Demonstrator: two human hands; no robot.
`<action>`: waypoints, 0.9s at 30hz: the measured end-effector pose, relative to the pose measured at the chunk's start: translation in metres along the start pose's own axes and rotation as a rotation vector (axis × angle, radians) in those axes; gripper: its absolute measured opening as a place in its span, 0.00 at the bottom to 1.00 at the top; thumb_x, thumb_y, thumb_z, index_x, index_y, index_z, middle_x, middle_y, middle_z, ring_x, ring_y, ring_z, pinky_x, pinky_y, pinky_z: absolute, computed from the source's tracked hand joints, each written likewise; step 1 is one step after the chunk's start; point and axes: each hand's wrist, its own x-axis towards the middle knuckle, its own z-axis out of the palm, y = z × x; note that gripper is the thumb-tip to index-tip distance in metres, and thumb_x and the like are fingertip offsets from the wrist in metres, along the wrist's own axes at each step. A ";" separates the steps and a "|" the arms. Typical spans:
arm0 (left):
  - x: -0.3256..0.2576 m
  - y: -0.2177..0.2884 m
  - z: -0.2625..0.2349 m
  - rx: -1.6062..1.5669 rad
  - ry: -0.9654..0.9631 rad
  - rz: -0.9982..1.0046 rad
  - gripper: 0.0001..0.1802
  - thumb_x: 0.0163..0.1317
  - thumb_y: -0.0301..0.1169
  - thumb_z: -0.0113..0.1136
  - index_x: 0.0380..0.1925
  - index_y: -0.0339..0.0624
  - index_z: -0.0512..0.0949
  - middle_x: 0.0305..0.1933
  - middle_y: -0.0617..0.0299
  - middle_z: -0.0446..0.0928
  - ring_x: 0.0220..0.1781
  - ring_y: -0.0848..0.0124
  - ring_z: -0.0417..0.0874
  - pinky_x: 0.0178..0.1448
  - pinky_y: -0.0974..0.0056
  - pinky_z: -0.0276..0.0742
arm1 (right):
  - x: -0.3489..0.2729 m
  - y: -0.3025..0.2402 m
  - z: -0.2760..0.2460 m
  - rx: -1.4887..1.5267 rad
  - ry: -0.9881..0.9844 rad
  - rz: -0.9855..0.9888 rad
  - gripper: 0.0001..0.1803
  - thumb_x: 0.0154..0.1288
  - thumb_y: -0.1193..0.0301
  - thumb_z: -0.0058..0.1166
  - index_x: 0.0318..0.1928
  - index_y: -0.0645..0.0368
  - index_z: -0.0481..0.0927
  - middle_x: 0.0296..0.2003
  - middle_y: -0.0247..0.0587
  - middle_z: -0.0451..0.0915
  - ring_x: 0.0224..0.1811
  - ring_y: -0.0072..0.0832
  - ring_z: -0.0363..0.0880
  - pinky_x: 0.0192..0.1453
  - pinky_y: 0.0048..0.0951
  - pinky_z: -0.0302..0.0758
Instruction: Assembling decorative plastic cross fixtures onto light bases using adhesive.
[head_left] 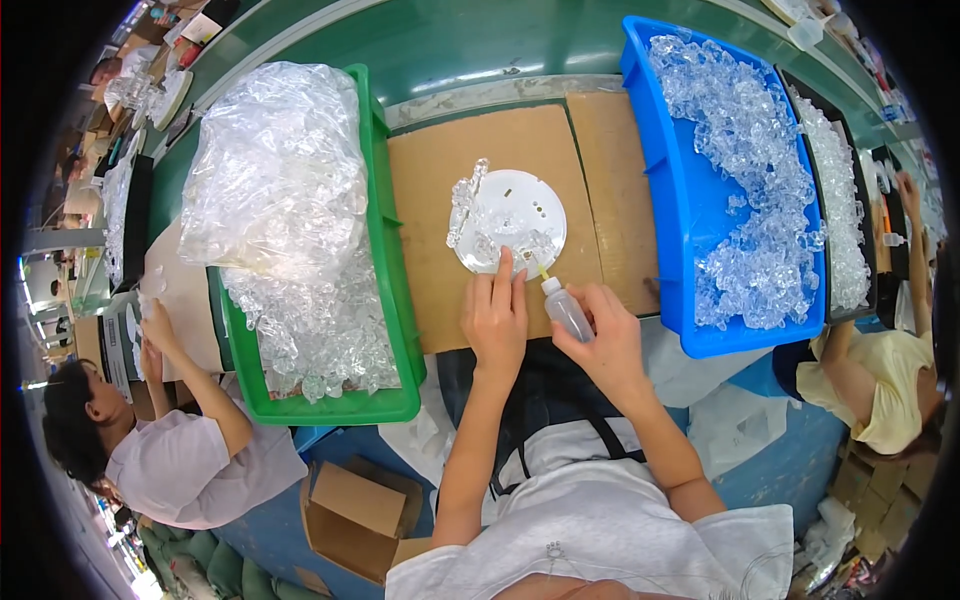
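A round white disc (515, 203) with small holes lies on the cardboard in front of me. Clear plastic pieces (467, 205) run along its left edge, and more clear bits sit near its front edge. My left hand (494, 325) reaches the front of the disc, its fingers stretched out and touching there. In my right hand (610, 340), closed round it, is a small squeeze bottle (568, 312) with a white cap and a thin yellowish nozzle. The nozzle tip points at the clear bits near the left fingertips. Whether the left fingers pinch a clear piece is too small to tell.
A green crate (412, 370) at left holds clear plastic pieces and a large clear bag (280, 165). On the right stands a blue bin (690, 240) of clear pieces, beside a black tray (862, 250). Co-workers sit at both sides; an open carton (360, 500) is on the floor.
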 end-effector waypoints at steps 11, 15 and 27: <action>0.000 0.003 -0.006 -0.003 -0.188 0.072 0.29 0.50 0.19 0.58 0.57 0.35 0.71 0.25 0.58 0.69 0.28 0.62 0.71 0.31 0.59 0.67 | -0.003 0.012 -0.015 0.219 0.005 0.170 0.20 0.47 0.73 0.65 0.43 0.61 0.76 0.32 0.38 0.79 0.29 0.23 0.78 0.33 0.23 0.73; 0.013 0.023 0.000 -0.065 -0.232 0.060 0.33 0.47 0.17 0.56 0.59 0.33 0.69 0.26 0.57 0.70 0.29 0.60 0.71 0.32 0.59 0.67 | -0.004 0.012 -0.027 0.230 0.052 0.198 0.20 0.47 0.73 0.65 0.44 0.61 0.76 0.32 0.37 0.80 0.31 0.22 0.77 0.33 0.23 0.73; 0.005 0.010 -0.015 -0.201 -0.170 -0.045 0.21 0.55 0.19 0.56 0.50 0.44 0.79 0.30 0.59 0.72 0.30 0.65 0.71 0.36 0.64 0.70 | -0.003 0.010 -0.020 0.170 -0.018 0.209 0.20 0.47 0.73 0.64 0.42 0.62 0.75 0.32 0.37 0.78 0.30 0.24 0.77 0.33 0.23 0.73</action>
